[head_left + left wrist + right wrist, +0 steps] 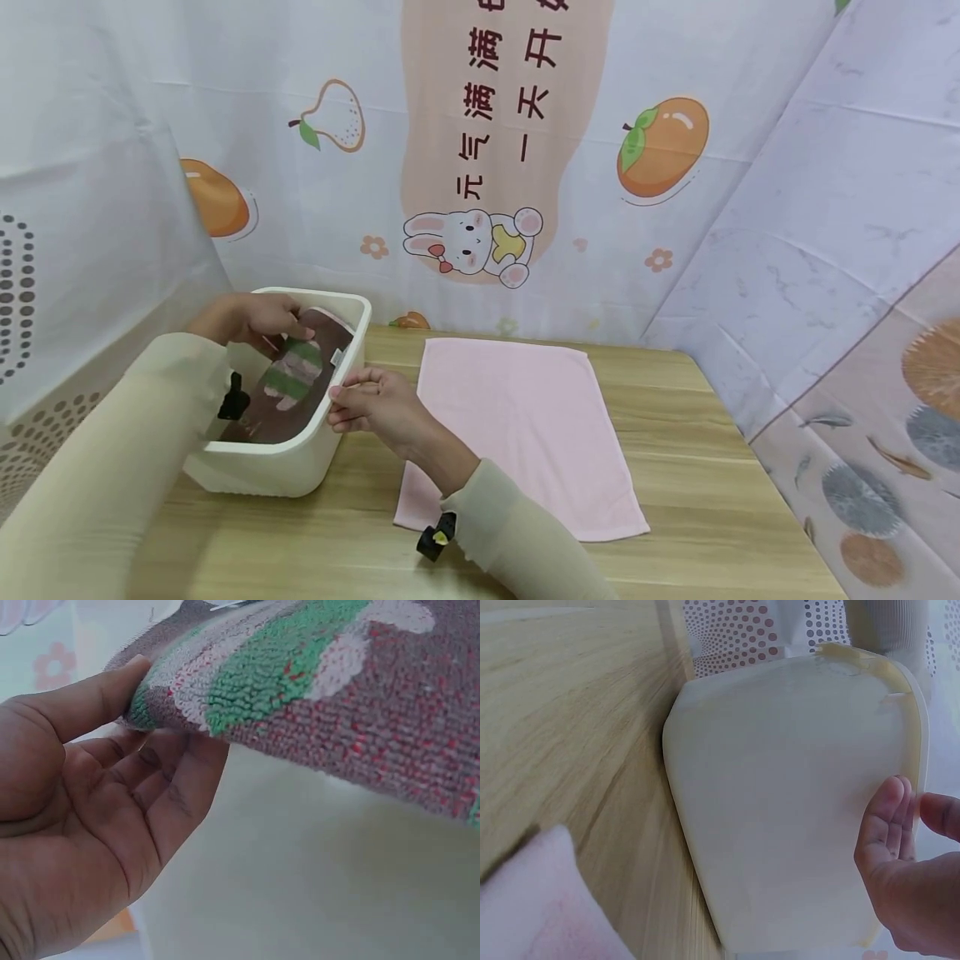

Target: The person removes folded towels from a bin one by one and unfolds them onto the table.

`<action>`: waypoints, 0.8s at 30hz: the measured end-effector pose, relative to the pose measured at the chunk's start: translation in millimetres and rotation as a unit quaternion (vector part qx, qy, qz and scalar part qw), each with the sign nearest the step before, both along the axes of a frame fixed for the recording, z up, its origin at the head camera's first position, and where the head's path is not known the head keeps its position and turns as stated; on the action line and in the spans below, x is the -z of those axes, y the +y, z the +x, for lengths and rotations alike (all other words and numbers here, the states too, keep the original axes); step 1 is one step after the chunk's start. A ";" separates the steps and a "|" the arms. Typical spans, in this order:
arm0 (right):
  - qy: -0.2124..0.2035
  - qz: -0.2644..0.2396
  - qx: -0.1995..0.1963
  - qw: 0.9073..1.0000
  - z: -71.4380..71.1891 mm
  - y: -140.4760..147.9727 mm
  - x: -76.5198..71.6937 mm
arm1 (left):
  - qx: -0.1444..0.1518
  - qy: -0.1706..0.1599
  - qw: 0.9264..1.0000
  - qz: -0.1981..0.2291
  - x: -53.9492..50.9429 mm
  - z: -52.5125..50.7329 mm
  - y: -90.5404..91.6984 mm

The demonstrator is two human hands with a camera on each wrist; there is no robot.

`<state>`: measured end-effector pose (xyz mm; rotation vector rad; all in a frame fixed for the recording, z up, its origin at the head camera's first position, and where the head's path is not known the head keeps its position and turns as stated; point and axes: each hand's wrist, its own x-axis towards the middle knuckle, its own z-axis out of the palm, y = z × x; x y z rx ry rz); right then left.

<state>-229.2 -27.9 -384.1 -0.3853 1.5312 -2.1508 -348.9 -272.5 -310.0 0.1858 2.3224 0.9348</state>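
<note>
A brown towel (300, 371) with green and pink patches lies inside a white plastic bin (303, 471) at the left of the table. My left hand (264, 318) reaches into the bin and pinches the towel's edge, thumb above and fingers beneath, as the left wrist view shows. Looped pile shows on the towel (337, 690) there. On the bin's right side, my right hand (386, 408) grips the rim. From the right wrist, its fingers lie under the lip of the bin (787, 795), the thumb at the rim.
A pink towel (517, 442) lies spread flat on the wooden table (690, 467), right of the bin. Printed curtains (360, 183) hang behind and at both sides. A small black device (437, 537) is strapped at my right wrist.
</note>
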 end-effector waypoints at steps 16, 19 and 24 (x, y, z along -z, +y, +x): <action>0.001 -0.013 -0.006 1.000 1.8 -0.3 -1.2 | 0.030 0.058 0.998 0.003 -54.5 18.5 15.6; -0.001 -0.016 -0.007 1.000 2.3 0.0 -0.9 | 0.029 0.073 0.997 0.005 -64.0 22.1 15.7; -0.003 -0.018 -0.008 1.000 1.8 1.3 0.5 | 0.017 0.102 0.994 0.027 -80.0 30.2 15.7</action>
